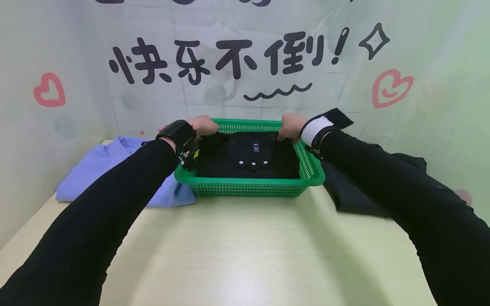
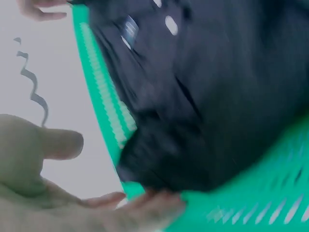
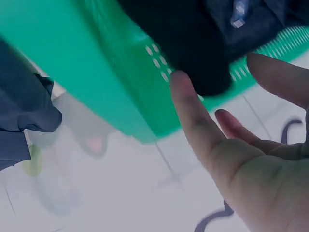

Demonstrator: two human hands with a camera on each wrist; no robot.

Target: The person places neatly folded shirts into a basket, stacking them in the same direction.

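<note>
A folded black shirt [image 1: 249, 155] with white buttons and a small label lies inside a green plastic basket [image 1: 245, 187]. My left hand [image 1: 204, 126] is at the basket's far left corner. In the left wrist view its thumb stands apart from the shirt, and its fingertips [image 2: 166, 203] are right at the shirt's edge. At the far right corner is my right hand [image 1: 292, 126]. The right wrist view shows its fingers spread, one fingertip [image 3: 182, 84] against the dark cloth and the thumb apart from it.
A folded blue-purple shirt [image 1: 111, 157] lies left of the basket, partly behind my left sleeve. To the right, more dark folded clothing [image 1: 352, 191] is partly covered by my right sleeve. A printed white curtain [image 1: 245, 97] hangs behind the pale wooden table [image 1: 245, 242].
</note>
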